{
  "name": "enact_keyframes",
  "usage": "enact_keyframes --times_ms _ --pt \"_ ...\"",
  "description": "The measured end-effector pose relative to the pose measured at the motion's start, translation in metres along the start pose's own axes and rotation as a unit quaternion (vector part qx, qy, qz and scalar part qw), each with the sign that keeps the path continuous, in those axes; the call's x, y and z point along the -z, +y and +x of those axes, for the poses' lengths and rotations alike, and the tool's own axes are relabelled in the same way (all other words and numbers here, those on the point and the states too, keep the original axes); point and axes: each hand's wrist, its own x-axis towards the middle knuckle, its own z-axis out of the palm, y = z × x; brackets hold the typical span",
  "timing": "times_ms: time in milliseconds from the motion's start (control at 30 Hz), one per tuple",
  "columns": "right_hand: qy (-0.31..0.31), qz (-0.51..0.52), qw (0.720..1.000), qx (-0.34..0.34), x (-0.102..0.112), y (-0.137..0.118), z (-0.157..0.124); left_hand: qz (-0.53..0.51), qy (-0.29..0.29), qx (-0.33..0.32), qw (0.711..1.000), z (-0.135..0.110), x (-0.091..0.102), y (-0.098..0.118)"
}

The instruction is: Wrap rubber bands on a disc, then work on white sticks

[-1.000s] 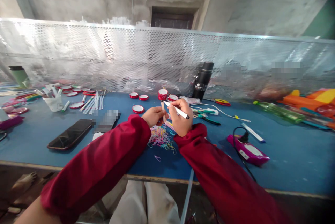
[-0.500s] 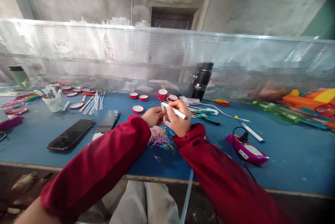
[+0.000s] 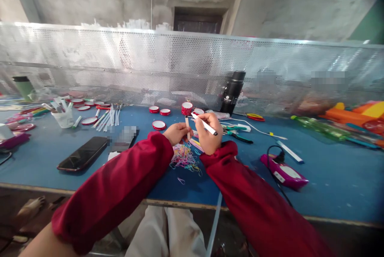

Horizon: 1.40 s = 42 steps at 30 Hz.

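Note:
My left hand (image 3: 177, 133) is closed around a thin pale stick (image 3: 187, 125) held upright above the blue table (image 3: 330, 177). My right hand (image 3: 208, 135) is closed on a white pen-like stick with a dark tip (image 3: 205, 124), slanted down to the right, its upper end close to the top of the upright stick. Both hands hover over a loose heap of small coloured rubber bands (image 3: 184, 157). Both arms wear dark red sleeves.
Red-rimmed round lids (image 3: 158, 125) and a small stack (image 3: 186, 108) lie beyond the hands. A black flask (image 3: 231, 93), pliers (image 3: 237, 133), a pink device with a cable (image 3: 285, 171), a phone (image 3: 83, 158), a cup of sticks (image 3: 63, 117) and a perforated metal screen (image 3: 270, 77) surround them.
The right hand has tilted the white stick a little and shifted it slightly right; the upright stick in the left hand stays put. The view has drifted slightly.

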Motion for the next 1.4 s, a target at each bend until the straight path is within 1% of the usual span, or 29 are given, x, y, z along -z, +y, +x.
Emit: enact_keyframes --times_ms 100,233,433,500,567,667,733,800,867,967,1067,1133,1167,1233,1300,1367,1400 --pt "-0.007 0.004 1.0 -0.007 0.001 0.001 0.001 -0.014 0.011 -0.003 1.0 0.0 0.003 0.002" --pt "-0.008 -0.003 1.0 -0.025 0.0 0.005 0.001 -0.046 0.034 -0.024 0.998 0.002 0.007 0.001" --pt "-0.028 -0.012 0.999 -0.027 -0.002 0.017 -0.003 -0.049 0.041 -0.045 0.997 0.012 0.011 -0.012" --pt "-0.034 0.004 0.999 -0.02 -0.002 0.018 -0.005 -0.042 0.036 -0.043 0.998 0.014 0.012 -0.016" --pt "-0.031 0.018 0.999 -0.003 -0.002 0.018 -0.006 -0.035 0.017 -0.032 0.999 0.016 0.014 -0.018" --pt "-0.021 0.008 0.999 0.03 -0.002 0.018 -0.006 -0.036 -0.014 -0.023 0.999 0.015 0.015 -0.019" --pt "-0.017 -0.003 0.999 0.031 -0.002 0.02 -0.004 -0.046 -0.022 -0.023 0.998 0.014 0.016 -0.018" --pt "-0.011 -0.01 1.0 0.019 -0.003 0.022 -0.002 -0.052 -0.014 -0.019 0.998 0.013 0.014 -0.018" --pt "-0.004 -0.017 1.0 0.013 -0.003 0.024 0.0 -0.04 0.006 -0.009 0.999 0.012 0.009 -0.018" --pt "0.007 -0.035 0.999 0.03 -0.003 0.025 0.002 0.004 0.045 -0.001 0.999 0.012 -0.002 -0.02" --pt "0.012 -0.05 0.998 0.047 -0.001 0.025 0.004 0.025 0.048 -0.01 0.999 0.014 -0.013 -0.025" --pt "0.009 -0.053 0.998 0.045 -0.001 0.025 0.004 0.027 0.048 -0.011 0.998 0.015 -0.016 -0.027" --pt "0.007 -0.054 0.998 0.04 -0.001 0.025 0.004 0.025 0.057 -0.011 0.998 0.016 -0.017 -0.027" --pt "0.005 -0.052 0.998 0.028 -0.001 0.024 0.003 0.02 0.085 -0.008 0.996 0.018 -0.017 -0.023" --pt "0.015 -0.058 0.998 0.021 -0.002 0.022 0.002 0.023 0.104 -0.001 0.994 0.022 -0.015 -0.012" --pt "0.029 -0.067 0.997 0.023 -0.002 0.02 0.002 0.042 0.089 -0.008 0.995 0.029 -0.012 0.002" --pt "0.035 -0.07 0.997 0.026 -0.002 0.019 0.002 0.049 0.082 -0.025 0.995 0.035 -0.01 0.009"
